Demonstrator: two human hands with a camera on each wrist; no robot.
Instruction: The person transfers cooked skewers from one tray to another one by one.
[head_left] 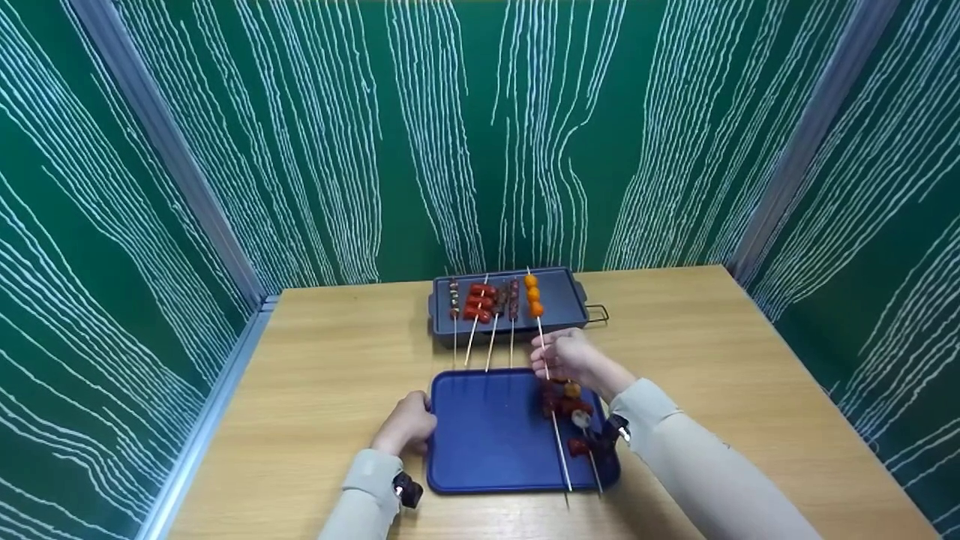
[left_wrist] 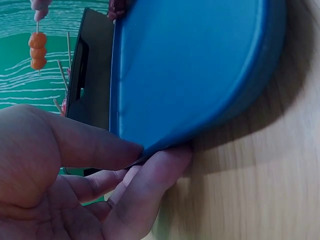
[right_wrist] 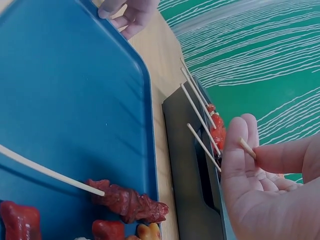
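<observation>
My right hand (head_left: 571,355) pinches the bare stick end of a skewer with three orange balls (head_left: 533,295). In the head view the balls overlap the right part of a dark grill pan (head_left: 561,289); the left wrist view shows them (left_wrist: 38,51) hanging from the fingers, apart from the tray. My left hand (head_left: 405,424) grips the left rim of a blue tray (head_left: 487,435) between thumb and fingers. A dark red meat skewer (right_wrist: 130,202) lies at the tray's right side beside other skewered pieces, partly hidden by the right forearm.
Several skewers stand side by side on the pan, among them red sausage pieces (head_left: 478,302), and their sticks overhang its front edge. A wire handle (head_left: 598,313) juts from the pan's right side. Behind the wooden table (head_left: 322,360) rises a green patterned wall (head_left: 480,150).
</observation>
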